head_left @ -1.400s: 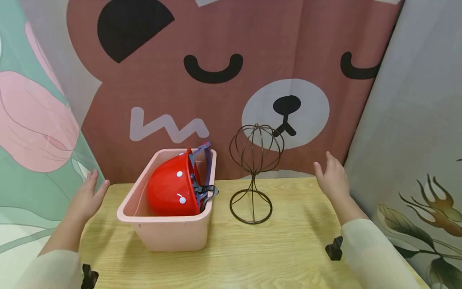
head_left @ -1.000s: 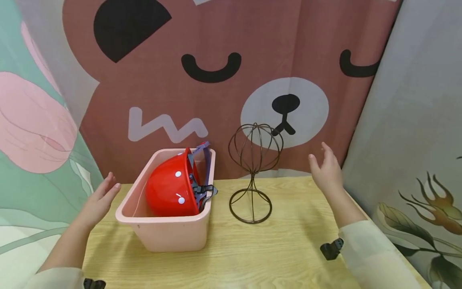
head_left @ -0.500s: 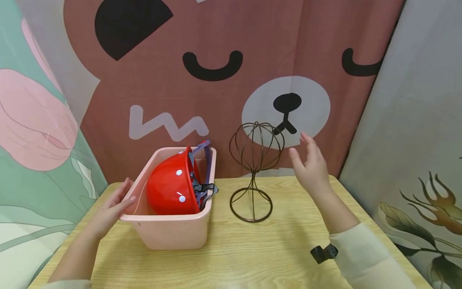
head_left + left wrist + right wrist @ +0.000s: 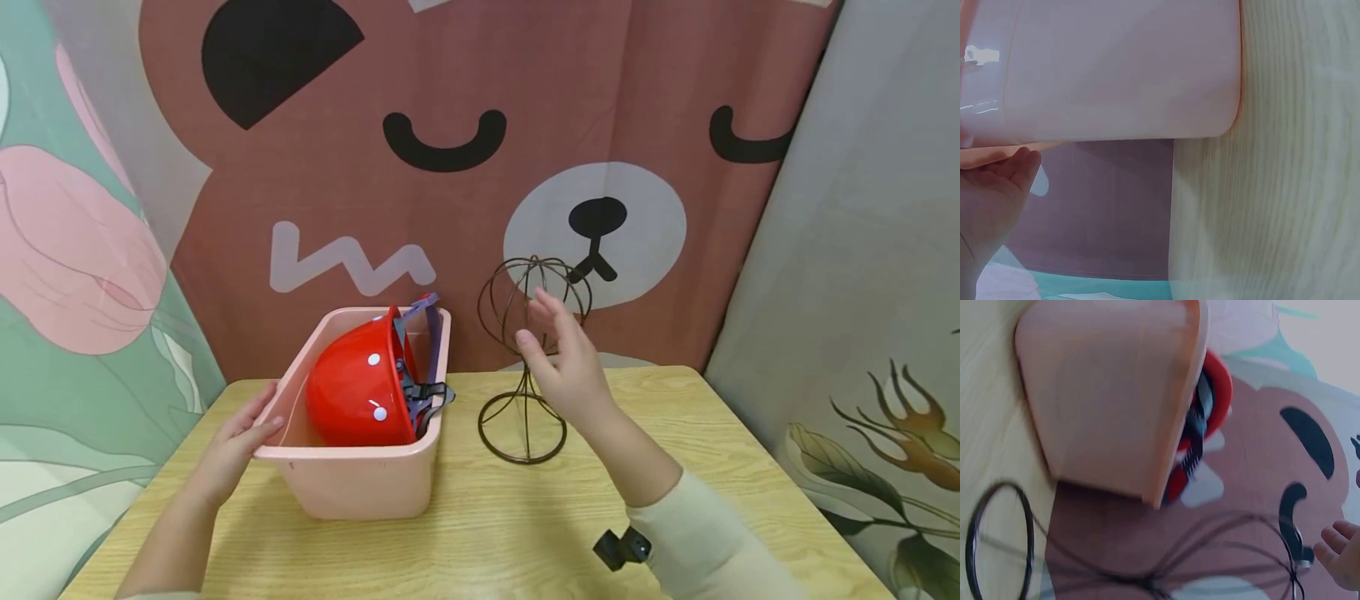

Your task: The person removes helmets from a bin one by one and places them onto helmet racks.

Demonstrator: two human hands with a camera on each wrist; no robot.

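Observation:
A red helmet with white dots and dark straps lies on its side in a pink bin. My left hand holds the bin's left rim, its thumb over the edge; in the left wrist view the hand is against the rim of the bin. My right hand, empty with fingers spread, hovers in front of a dark wire stand and hides part of its round top. In the right wrist view that hand shows at the right edge.
Bin and stand are on a light wooden table, the stand to the right of the bin. Behind them hangs a curtain with a bear face. A small black device is at my right sleeve.
My left hand has moved right and taken hold of the bin's rim. My right hand has come leftward, from the table's right side to the wire stand. Helmet and stand have stayed put.

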